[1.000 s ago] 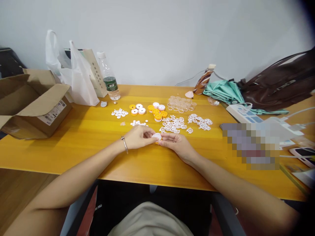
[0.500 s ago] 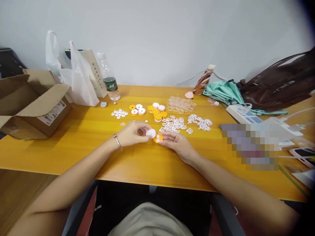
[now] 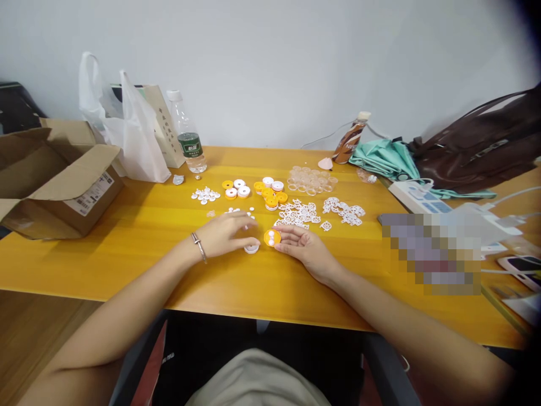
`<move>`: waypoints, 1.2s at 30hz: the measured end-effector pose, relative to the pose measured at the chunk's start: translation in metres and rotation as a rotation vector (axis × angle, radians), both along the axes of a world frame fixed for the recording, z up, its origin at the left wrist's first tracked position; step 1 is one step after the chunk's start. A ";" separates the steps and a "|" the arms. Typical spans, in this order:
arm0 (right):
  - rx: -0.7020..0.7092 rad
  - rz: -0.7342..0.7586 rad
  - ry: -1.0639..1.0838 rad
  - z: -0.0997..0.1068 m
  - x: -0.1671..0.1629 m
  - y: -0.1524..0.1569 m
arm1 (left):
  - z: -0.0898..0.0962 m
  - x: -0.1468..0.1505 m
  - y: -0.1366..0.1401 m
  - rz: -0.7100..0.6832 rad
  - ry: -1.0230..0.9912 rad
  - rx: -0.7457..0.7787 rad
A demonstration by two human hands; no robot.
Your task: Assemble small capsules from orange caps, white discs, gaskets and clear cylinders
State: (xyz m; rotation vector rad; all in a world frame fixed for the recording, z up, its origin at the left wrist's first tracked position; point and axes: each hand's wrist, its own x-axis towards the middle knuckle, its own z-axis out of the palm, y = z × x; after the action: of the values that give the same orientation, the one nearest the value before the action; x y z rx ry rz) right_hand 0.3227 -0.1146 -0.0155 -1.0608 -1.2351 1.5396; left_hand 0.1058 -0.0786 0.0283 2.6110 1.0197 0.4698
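Note:
Between the thumb and fingers of my right hand (image 3: 301,243) is a round orange cup-like piece (image 3: 267,243), with small white discs (image 3: 271,236) lying inside it. My left hand (image 3: 228,234) is open, fingers apart, just to the left. A round white piece (image 3: 252,248) rests on the table beneath its thumb, partly covered; I cannot tell whether the thumb touches it. Small white discs (image 3: 251,209) lie beyond the left fingers. White openwork wheel-shaped pieces (image 3: 296,214) are heaped beyond my right hand.
Orange and white round pieces (image 3: 270,194) sit mid-table, with clear rings (image 3: 310,179) and small white knobs (image 3: 205,195) alongside. A cardboard box (image 3: 54,186), white plastic bag (image 3: 137,135) and water bottle (image 3: 190,141) stand left. A power strip (image 3: 418,197) and brown bag (image 3: 473,144) lie right.
My left hand has let go of the white piece, now down on the table, and its fingers have spread. The right hand keeps the orange piece in nearly the same place.

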 end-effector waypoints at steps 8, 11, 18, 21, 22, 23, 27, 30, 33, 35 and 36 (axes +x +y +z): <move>-0.007 0.061 0.021 0.000 -0.001 0.000 | -0.011 0.024 -0.007 0.019 -0.273 -0.146; -0.012 0.057 0.019 0.000 -0.002 0.000 | -0.015 0.028 -0.007 0.066 -0.305 -0.196; -0.042 0.070 0.048 -0.001 -0.004 -0.001 | -0.011 0.023 -0.007 -0.101 -0.147 0.133; -0.049 0.087 0.018 -0.002 -0.004 -0.002 | -0.009 0.021 -0.005 -0.190 0.010 0.186; -0.054 0.090 0.005 -0.002 -0.004 -0.001 | -0.010 0.021 -0.005 -0.207 0.071 0.208; -0.057 0.091 -0.009 -0.003 -0.003 -0.001 | -0.010 0.020 -0.004 -0.220 0.133 0.243; -0.049 0.103 -0.047 -0.002 -0.003 0.000 | -0.013 0.019 -0.001 -0.296 0.313 0.429; -0.057 0.119 -0.033 0.000 -0.003 0.000 | -0.014 0.017 0.003 -0.388 0.343 0.532; -0.077 0.138 -0.005 0.003 -0.002 0.000 | -0.017 0.014 0.006 -0.424 0.301 0.605; -0.086 0.146 -0.001 0.003 -0.001 -0.001 | -0.019 0.013 0.007 -0.423 0.229 0.653; -0.090 0.149 -0.002 0.003 -0.001 -0.001 | -0.021 0.013 0.008 -0.424 0.187 0.677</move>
State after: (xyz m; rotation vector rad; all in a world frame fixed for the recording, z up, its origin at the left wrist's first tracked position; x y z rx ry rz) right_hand 0.3220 -0.1153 -0.0124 -1.0480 -1.2804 1.7217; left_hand 0.1185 -0.0710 0.0077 3.4053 0.3427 0.5383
